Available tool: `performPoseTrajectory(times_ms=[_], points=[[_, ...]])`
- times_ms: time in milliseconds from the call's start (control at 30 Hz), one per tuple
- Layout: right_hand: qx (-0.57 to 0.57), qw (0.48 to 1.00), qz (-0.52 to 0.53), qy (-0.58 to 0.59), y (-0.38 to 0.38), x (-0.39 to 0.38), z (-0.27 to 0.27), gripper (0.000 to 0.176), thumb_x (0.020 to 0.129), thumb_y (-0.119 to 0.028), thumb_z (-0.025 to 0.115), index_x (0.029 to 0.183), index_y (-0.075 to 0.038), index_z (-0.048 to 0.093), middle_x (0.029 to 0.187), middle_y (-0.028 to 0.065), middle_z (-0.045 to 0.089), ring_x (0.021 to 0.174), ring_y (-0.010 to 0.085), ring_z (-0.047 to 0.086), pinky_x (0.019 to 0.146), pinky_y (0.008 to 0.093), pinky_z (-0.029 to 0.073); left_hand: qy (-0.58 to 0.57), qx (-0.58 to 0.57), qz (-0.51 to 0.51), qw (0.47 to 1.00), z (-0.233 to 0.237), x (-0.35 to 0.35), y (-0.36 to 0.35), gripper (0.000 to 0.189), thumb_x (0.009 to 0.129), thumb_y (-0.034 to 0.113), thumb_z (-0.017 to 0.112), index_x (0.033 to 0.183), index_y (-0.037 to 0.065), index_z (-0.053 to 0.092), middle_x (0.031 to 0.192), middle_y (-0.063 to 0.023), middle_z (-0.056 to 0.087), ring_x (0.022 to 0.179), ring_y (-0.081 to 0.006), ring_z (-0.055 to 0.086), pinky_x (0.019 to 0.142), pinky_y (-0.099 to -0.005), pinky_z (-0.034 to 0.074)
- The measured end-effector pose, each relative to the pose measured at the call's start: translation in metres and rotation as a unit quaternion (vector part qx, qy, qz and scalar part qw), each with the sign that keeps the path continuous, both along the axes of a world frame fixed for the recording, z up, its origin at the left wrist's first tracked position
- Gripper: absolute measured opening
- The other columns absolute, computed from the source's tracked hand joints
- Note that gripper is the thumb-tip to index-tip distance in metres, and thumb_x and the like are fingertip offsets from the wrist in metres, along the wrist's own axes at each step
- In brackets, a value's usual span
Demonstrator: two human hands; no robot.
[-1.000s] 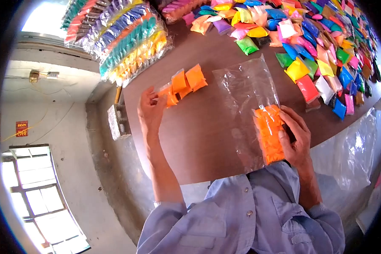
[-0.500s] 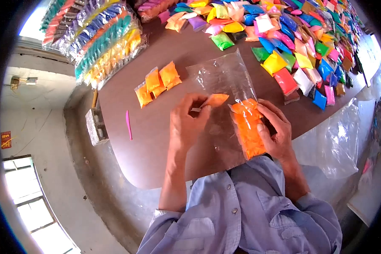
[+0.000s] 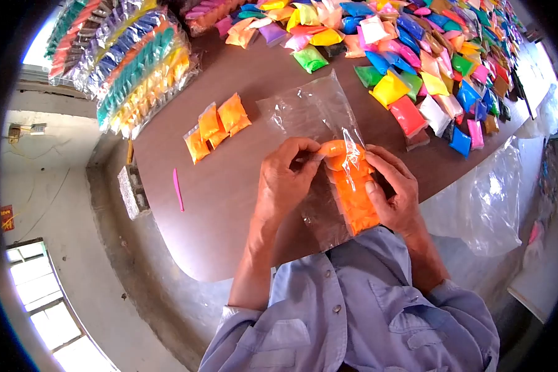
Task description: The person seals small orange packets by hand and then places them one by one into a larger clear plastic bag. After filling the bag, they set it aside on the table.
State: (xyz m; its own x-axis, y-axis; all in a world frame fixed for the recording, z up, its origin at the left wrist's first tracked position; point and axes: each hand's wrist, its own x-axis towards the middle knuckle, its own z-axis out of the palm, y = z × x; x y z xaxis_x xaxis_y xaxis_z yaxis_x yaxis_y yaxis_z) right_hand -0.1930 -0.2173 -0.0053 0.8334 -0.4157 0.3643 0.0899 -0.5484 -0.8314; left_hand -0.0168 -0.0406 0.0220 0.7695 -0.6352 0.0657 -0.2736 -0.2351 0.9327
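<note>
My left hand [image 3: 286, 177] is closed, its thumb and forefinger pinching the left end of a small orange packet [image 3: 332, 149]. That packet lies against the top of a column of orange packets [image 3: 358, 208], which sits along the right side of a large clear plastic bag [image 3: 301, 111]. My right hand [image 3: 394, 189] grips the bag and the column from the right, thumb in front. Whether the pinched packet is under the film is hard to tell. Several loose orange packets [image 3: 233, 115] rest on the table up and to the left of my left hand.
A pink stick [image 3: 178, 190] lies at the left of the brown table [image 3: 229, 204]. Multicoloured packets [image 3: 409, 118] are heaped at the back right. Filled bags in coloured rows [image 3: 136, 74] stand back left. Clear plastic sheeting [image 3: 490, 198] hangs beyond the right edge.
My left hand has brought the orange packet rightward, from apart to against the top of the column. My right hand keeps its grip on the bag. The whole view has shifted slightly.
</note>
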Motion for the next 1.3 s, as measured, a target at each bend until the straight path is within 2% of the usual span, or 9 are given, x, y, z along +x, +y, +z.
performPoseTrajectory(times_ms=[133, 233, 300, 333, 400, 500, 833, 1133, 1300], points=[[-0.004, 1.000, -0.004, 0.008, 0.001, 0.000, 0.001, 0.048, 0.092, -0.006, 0.072, 0.139, 0.003, 0.071, 0.142, 0.0236, 0.070, 0.128, 0.0379, 0.071, 0.112, 0.0443, 0.054, 0.112, -0.024, -0.006, 0.993, -0.017, 0.005, 0.001, 0.017, 0.096, -0.004, 0.077, 0.113, 0.000, 0.075, 0.099, -0.0091, 0.079, 0.095, -0.0159, 0.077, 0.084, -0.0307, 0.062], [-0.007, 1.000, -0.006, 0.011, 0.000, 0.000, 0.001, 0.048, 0.092, -0.007, 0.072, 0.139, 0.002, 0.071, 0.142, 0.0234, 0.070, 0.128, 0.0382, 0.070, 0.112, 0.0446, 0.054, 0.023, -0.021, -0.021, 0.999, -0.017, 0.005, -0.003, 0.020, 0.094, -0.006, 0.076, 0.113, 0.002, 0.075, 0.102, -0.0110, 0.080, 0.095, -0.0221, 0.078, 0.086, -0.0344, 0.062], [-0.009, 1.000, -0.008, 0.014, 0.000, 0.000, 0.002, 0.047, 0.093, -0.008, 0.072, 0.139, 0.002, 0.071, 0.142, 0.0233, 0.071, 0.129, 0.0385, 0.070, 0.113, 0.0449, 0.054, -0.129, 0.046, -0.029, 0.990, -0.009, 0.002, -0.006, 0.021, 0.094, -0.004, 0.077, 0.113, 0.003, 0.076, 0.108, -0.0136, 0.081, 0.099, -0.0254, 0.078, 0.087, -0.0347, 0.063], [-0.010, 1.000, -0.007, 0.015, 0.000, 0.000, 0.002, 0.047, 0.093, -0.008, 0.072, 0.139, 0.002, 0.071, 0.142, 0.0233, 0.071, 0.129, 0.0385, 0.070, 0.113, 0.0449, 0.054, -0.128, 0.046, -0.028, 0.990, -0.009, 0.003, -0.007, 0.021, 0.094, -0.004, 0.077, 0.113, 0.003, 0.076, 0.108, -0.0136, 0.081, 0.099, -0.0254, 0.078, 0.087, -0.0347, 0.063], [-0.009, 1.000, -0.007, 0.015, 0.000, 0.000, 0.001, 0.047, 0.094, -0.009, 0.072, 0.139, 0.002, 0.071, 0.142, 0.0234, 0.071, 0.130, 0.0388, 0.070, 0.113, 0.0451, 0.054, -0.221, 0.055, -0.039, 0.973, -0.009, 0.007, -0.009, 0.022, 0.091, -0.003, 0.077, 0.112, 0.005, 0.078, 0.109, -0.0165, 0.080, 0.099, -0.0348, 0.077, 0.088, -0.0393, 0.062], [-0.002, 1.000, -0.009, 0.014, 0.001, 0.001, 0.003, 0.046, 0.094, -0.009, 0.072, 0.139, 0.003, 0.071, 0.143, 0.0238, 0.070, 0.131, 0.0394, 0.069, 0.114, 0.0452, 0.053, -0.159, 0.045, -0.047, 0.985, -0.009, 0.007, -0.011, 0.019, 0.093, -0.001, 0.077, 0.111, 0.005, 0.079, 0.108, -0.0157, 0.080, 0.098, -0.0371, 0.076, 0.088, -0.0415, 0.062], [-0.018, 1.000, -0.003, 0.007, 0.000, 0.001, 0.001, 0.045, 0.096, -0.008, 0.072, 0.139, 0.003, 0.070, 0.145, 0.0246, 0.068, 0.133, 0.0397, 0.068, 0.115, 0.0452, 0.053, -0.175, 0.041, -0.073, 0.981, -0.015, 0.009, -0.014, 0.027, 0.093, -0.004, 0.071, 0.118, 0.004, 0.078, 0.108, -0.0157, 0.080, 0.102, -0.0384, 0.076, 0.091, -0.0447, 0.062], [0.033, 0.998, -0.005, 0.045, 0.000, 0.006, 0.014, 0.045, 0.097, -0.009, 0.072, 0.140, 0.002, 0.070, 0.150, 0.0243, 0.065, 0.138, 0.0389, 0.066, 0.116, 0.0445, 0.051, -0.229, 0.067, -0.099, 0.966, -0.014, 0.008, -0.010, 0.038, 0.093, -0.004, 0.066, 0.126, 0.011, 0.078, 0.118, -0.0106, 0.077, 0.109, -0.0358, 0.075, 0.093, -0.0449, 0.063], [-0.070, 0.997, 0.019, 0.036, -0.003, 0.019, 0.011, 0.042, 0.099, -0.009, 0.069, 0.140, 0.000, 0.070, 0.150, 0.0230, 0.064, 0.136, 0.0407, 0.065, 0.116, 0.0462, 0.051, -0.213, 0.061, -0.101, 0.970, -0.015, 0.008, -0.008, 0.040, 0.091, -0.005, 0.066, 0.125, 0.011, 0.077, 0.115, -0.0097, 0.077, 0.105, -0.0362, 0.075, 0.091, -0.0458, 0.063]])
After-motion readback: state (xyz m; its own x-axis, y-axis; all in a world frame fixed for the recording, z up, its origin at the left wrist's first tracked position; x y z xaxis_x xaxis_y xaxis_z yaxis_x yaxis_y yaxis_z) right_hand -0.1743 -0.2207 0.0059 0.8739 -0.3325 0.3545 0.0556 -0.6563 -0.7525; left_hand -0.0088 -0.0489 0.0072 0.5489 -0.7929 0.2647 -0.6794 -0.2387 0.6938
